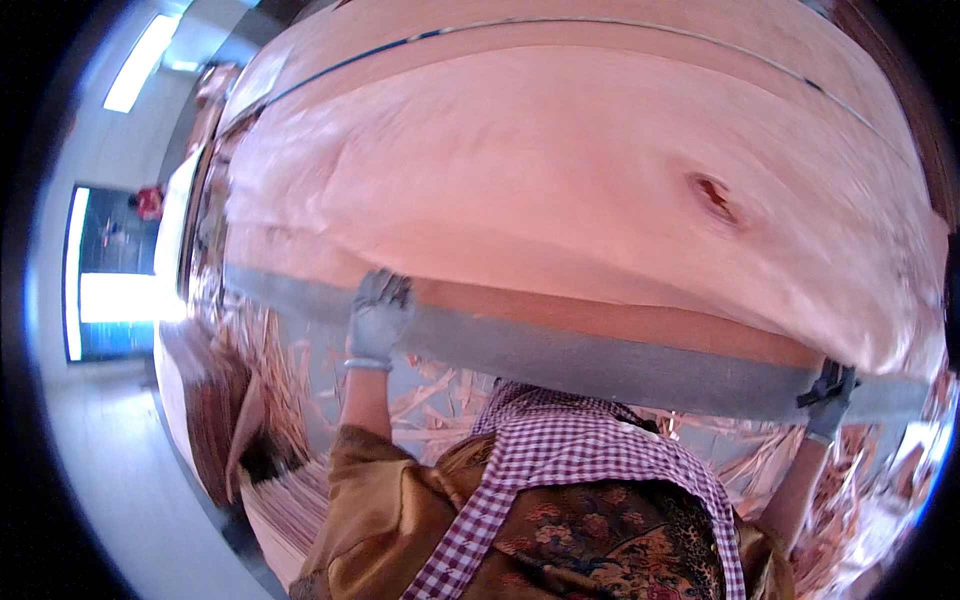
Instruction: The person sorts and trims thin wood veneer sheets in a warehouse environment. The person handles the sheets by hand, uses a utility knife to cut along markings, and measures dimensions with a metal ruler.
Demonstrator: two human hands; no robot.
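A large, thin pinkish sheet of wood veneer (520, 170) spreads wide in front of me, with a ragged knot hole (716, 197) right of its middle. My left hand (382, 312), in a grey glove with dark fingers, is closed at the sheet's near edge, toward the left. Far to the right, my gloved right hand (829, 398) is closed at the same edge near the corner. The fingertips of both hands are partly hidden. Under the near edge runs a grey strip (580, 358), with a browner band of wood showing above it.
A thin blue-and-white cord (430, 35) crosses the far side of the veneer. Torn veneer strips (430, 405) litter the floor near me. Stacked veneer sheets (205, 400) stand at left. A person in red (149, 203) is in the left background, near a bright doorway (120, 298).
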